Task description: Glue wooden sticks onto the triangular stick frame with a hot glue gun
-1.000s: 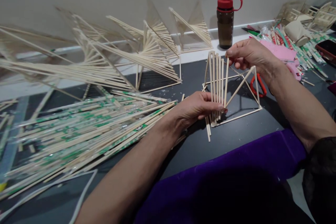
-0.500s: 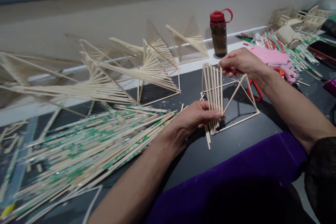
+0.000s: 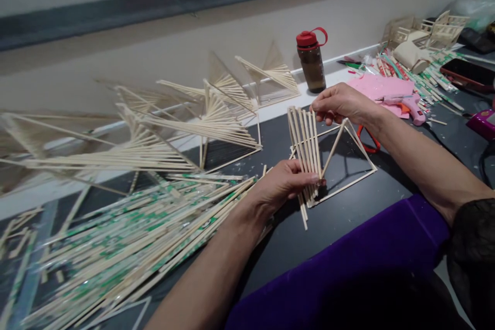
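A small frame of thin wooden sticks (image 3: 347, 184) stands on the dark table, with a fan of several upright sticks (image 3: 303, 139) along its left side. My left hand (image 3: 284, 181) is closed round the lower part of the fan, thumb and fingers pinching the rightmost wooden stick (image 3: 317, 147) near its foot. At the top of that same stick, the thumb and forefinger of my right hand (image 3: 338, 104) are closed on its end. The fingertips partly cover both ends of it.
Wrapped wooden sticks (image 3: 147, 227) lie in a pile at left. Finished twisted stick models (image 3: 228, 129) line the wall. A red-lidded bottle (image 3: 311, 67) stands behind. To the right are red-handled scissors (image 3: 371, 144), a pink glue gun (image 3: 412, 105) and a phone (image 3: 469, 73).
The camera view has tilted up slightly, so everything sits lower in the picture. Both hands keep their hold on the same stick, with hardly any movement against the frame.
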The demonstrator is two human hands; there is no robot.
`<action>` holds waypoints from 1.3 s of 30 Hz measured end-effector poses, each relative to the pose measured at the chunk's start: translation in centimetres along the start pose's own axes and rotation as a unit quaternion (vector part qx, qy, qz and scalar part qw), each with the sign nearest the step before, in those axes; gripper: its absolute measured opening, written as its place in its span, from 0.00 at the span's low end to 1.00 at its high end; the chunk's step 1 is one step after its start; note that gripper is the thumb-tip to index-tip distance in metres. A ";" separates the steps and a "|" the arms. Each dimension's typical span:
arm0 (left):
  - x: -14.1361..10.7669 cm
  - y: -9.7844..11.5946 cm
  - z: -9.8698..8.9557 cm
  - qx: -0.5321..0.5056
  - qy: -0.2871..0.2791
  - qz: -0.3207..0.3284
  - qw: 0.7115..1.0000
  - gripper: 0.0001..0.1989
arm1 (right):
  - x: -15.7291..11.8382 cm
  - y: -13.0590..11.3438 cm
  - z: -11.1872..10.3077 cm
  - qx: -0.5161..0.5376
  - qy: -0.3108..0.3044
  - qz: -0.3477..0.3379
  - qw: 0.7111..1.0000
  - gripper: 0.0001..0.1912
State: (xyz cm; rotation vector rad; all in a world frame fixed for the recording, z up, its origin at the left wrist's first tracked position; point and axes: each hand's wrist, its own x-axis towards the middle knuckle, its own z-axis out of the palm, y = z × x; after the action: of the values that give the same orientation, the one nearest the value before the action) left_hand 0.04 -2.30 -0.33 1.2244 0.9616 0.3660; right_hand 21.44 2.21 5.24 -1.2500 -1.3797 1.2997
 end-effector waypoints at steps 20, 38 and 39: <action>-0.4 0.8 0.8 0.015 -0.003 -0.004 1.000 0.13 | 0.6 0.5 0.1 -0.062 0.024 0.016 0.998 0.03; -0.2 0.4 0.6 0.001 -0.001 0.002 1.000 0.16 | 0.1 0.4 0.1 -0.039 0.013 0.008 0.999 0.05; -0.2 0.4 0.6 0.002 0.002 0.001 1.000 0.16 | 0.0 0.3 0.2 -0.040 0.013 0.006 0.999 0.06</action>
State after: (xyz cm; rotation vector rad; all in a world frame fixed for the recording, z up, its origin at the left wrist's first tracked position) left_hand 0.52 -2.67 0.07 1.2280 0.9645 0.3677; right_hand 21.32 2.16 4.90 -1.3264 -1.4197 1.2426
